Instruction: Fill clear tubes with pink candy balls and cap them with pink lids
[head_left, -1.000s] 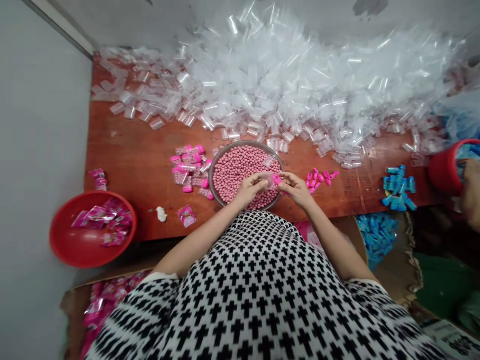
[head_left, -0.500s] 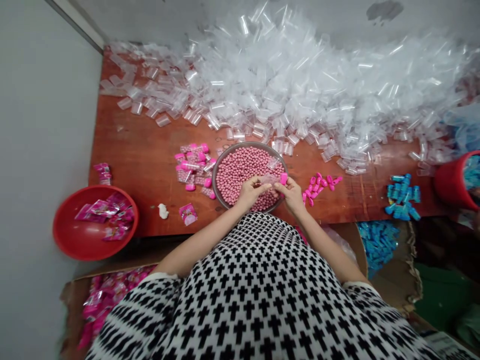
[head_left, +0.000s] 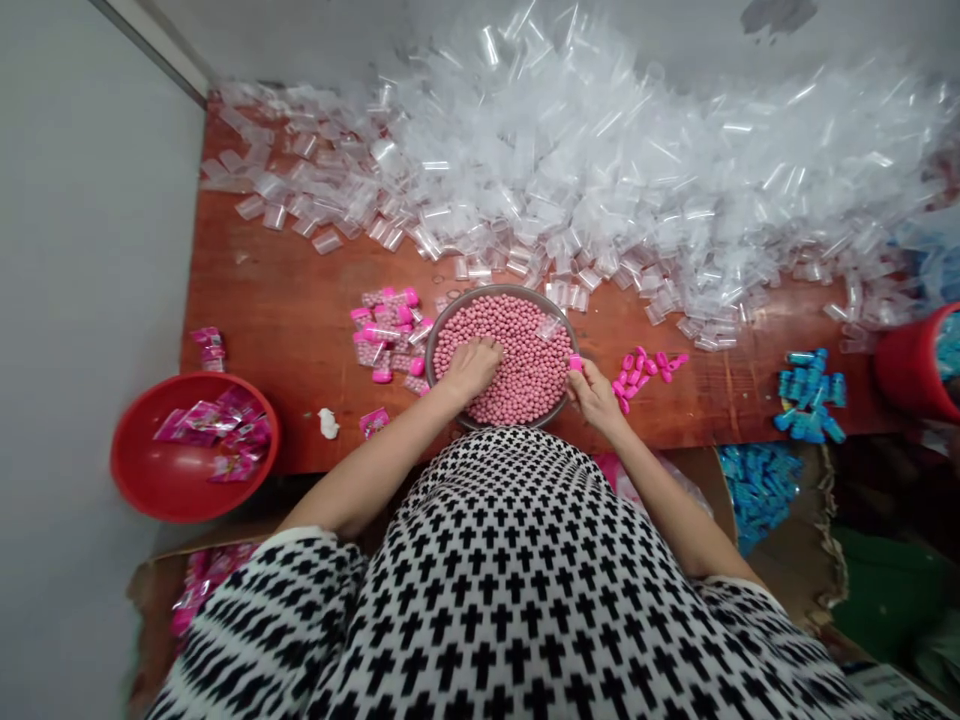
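Observation:
A round grey-brown basin (head_left: 504, 289) full of pink beads (head_left: 525, 365) stands at the table's front edge. My left hand (head_left: 474, 368) reaches into the beads on the left side with curled fingers; the fingertips and whatever they hold are hidden. Beside the basin's right rim, my right hand (head_left: 596, 395) pinches a bright pink cap (head_left: 575, 362). One clear plastic tube (head_left: 547, 327) lies on the beads. Left of the basin are several bead-filled tubes with pink caps (head_left: 386, 333). More loose pink caps (head_left: 637, 370) lie to the right.
A huge heap of clear tubes (head_left: 585, 170) covers the back of the table (head_left: 292, 290). At left, a red bowl (head_left: 127, 450) holds pink packets; a white lump (head_left: 328, 423) lies nearby. Blue pieces (head_left: 810, 395) and a red bucket (head_left: 904, 370) stand right. Open cartons are below.
My hands have parted from above the basin. The left went down and left into the beads; the right drew slightly right with the pink cap. The clear tube between them is out of sight.

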